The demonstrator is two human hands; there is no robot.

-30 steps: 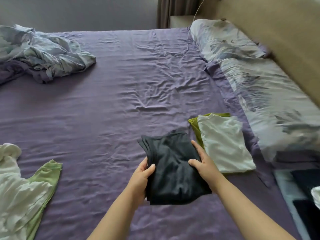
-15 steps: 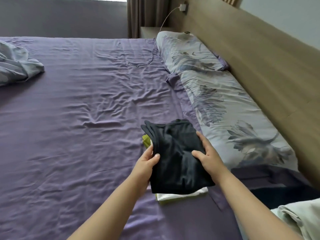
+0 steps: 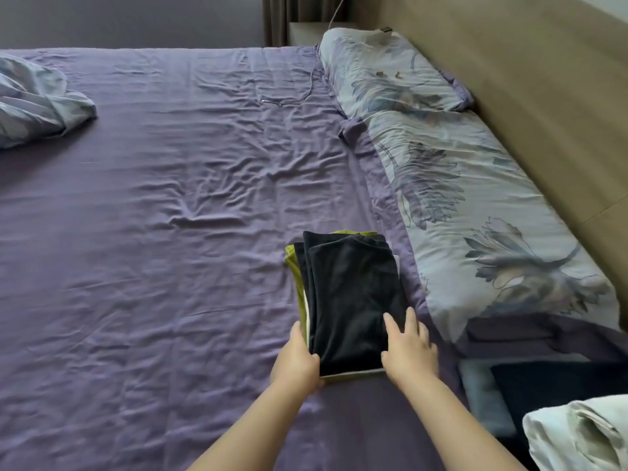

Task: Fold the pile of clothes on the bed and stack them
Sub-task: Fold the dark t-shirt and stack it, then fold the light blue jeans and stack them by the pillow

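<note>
Head view: a folded black garment (image 3: 353, 300) lies atop a stack of a white piece (image 3: 353, 373) and a green piece (image 3: 293, 263) on the purple bed (image 3: 170, 215), just beside the floral pillow (image 3: 475, 215). The left hand (image 3: 296, 362) grips the stack's near left corner; the right hand (image 3: 409, 348) rests flat, fingers straight, on the black garment.

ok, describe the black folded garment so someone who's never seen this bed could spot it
Start at the floral pillows along the headboard, then move onto the purple sheet beside the nearer one. A small stack sits there between both hands; the black folded garment is its top layer, the only dark piece, above white and green edges.
</note>
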